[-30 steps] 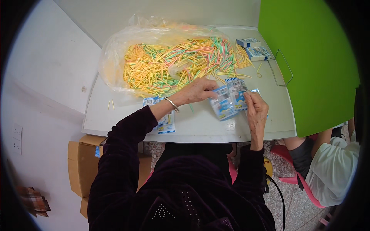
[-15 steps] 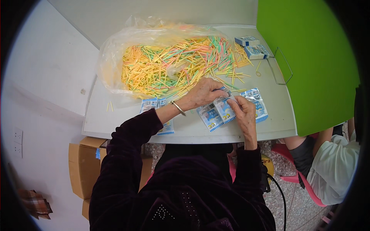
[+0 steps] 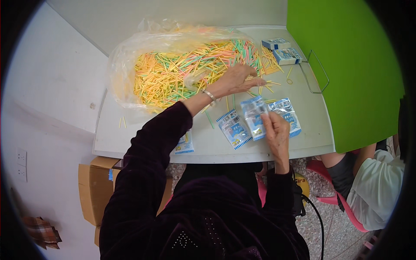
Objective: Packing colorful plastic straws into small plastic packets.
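Pastel yellow, orange, green and pink thin sticks (image 3: 173, 80) lie heaped in a clear plastic bag (image 3: 123, 80) on the table. My left hand (image 3: 237, 79) is over the right front side of the heap, fingers stretched out and apart, with nothing seen in it. Between thumb and fingers, my right hand (image 3: 277, 130) holds a small blue and white packet (image 3: 252, 113) upright above the table. A flat packet (image 3: 234, 129) lies to its left, and further packets (image 3: 286, 113) lie behind my right hand. Another packet (image 3: 185, 145) is partly hidden by my left sleeve.
Two small blue and white boxes (image 3: 286, 56) sit at the back right, near a bent wire stand (image 3: 318, 78). A green panel (image 3: 346, 65) borders the table's right side. Cardboard boxes (image 3: 93, 190) stand below at left. Someone in a white shirt (image 3: 372, 190) sits at right.
My left hand has let go of the packet and moved up toward the sticks, its fingers spreading. My right hand keeps the packet, which is now apart from the flat packet to its left.
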A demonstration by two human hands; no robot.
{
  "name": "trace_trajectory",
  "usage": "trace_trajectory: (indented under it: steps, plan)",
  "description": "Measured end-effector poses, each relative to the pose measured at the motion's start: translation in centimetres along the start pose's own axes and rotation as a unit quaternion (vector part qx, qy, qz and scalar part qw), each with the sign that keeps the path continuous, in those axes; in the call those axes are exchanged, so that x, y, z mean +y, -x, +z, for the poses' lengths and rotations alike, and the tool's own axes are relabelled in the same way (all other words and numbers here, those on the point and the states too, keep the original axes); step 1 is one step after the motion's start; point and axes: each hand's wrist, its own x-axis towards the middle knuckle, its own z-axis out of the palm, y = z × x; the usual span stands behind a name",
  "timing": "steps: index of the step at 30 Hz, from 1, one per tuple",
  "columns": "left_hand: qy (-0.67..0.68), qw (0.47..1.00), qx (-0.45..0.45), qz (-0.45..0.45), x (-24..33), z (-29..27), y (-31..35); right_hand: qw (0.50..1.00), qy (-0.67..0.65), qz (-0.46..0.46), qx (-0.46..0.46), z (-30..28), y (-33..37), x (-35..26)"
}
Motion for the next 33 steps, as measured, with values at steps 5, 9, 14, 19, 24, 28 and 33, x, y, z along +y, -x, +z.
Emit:
trace_trajectory:
  steps: [5, 9, 14, 19, 24, 28, 33]
  plan:
    - [-0.241, 0.968, 0.072, 0.017, -3.2, 4.0, -2.6, 0.998, 0.004, -0.056, -0.026, 2.5, 0.9, 1.0]
    - [-0.272, 0.961, 0.046, -0.008, -3.4, 4.2, -3.7, 0.996, 0.037, -0.076, -0.039, 2.3, 0.8, 0.8]
    - [-0.33, 0.943, 0.028, -0.014, -4.3, 4.2, -4.6, 0.994, 0.053, -0.093, -0.039, 2.5, 1.0, 1.0]
    - [-0.378, 0.925, 0.04, -0.007, -3.9, 5.4, -4.8, 0.993, 0.063, -0.091, -0.045, 2.4, 1.0, 1.0]
    - [-0.474, 0.872, 0.126, 0.007, -4.6, 6.4, -4.9, 0.992, 0.064, -0.101, -0.043, 2.5, 0.9, 1.2]
    - [-0.319, 0.942, 0.076, -0.068, -5.2, 4.9, -4.4, 0.992, 0.056, -0.097, -0.05, 2.6, 0.9, 1.2]
    - [-0.115, 0.971, 0.111, -0.177, -4.4, 1.2, -1.8, 0.998, 0.023, 0.0, -0.058, 2.3, 0.7, 1.2]
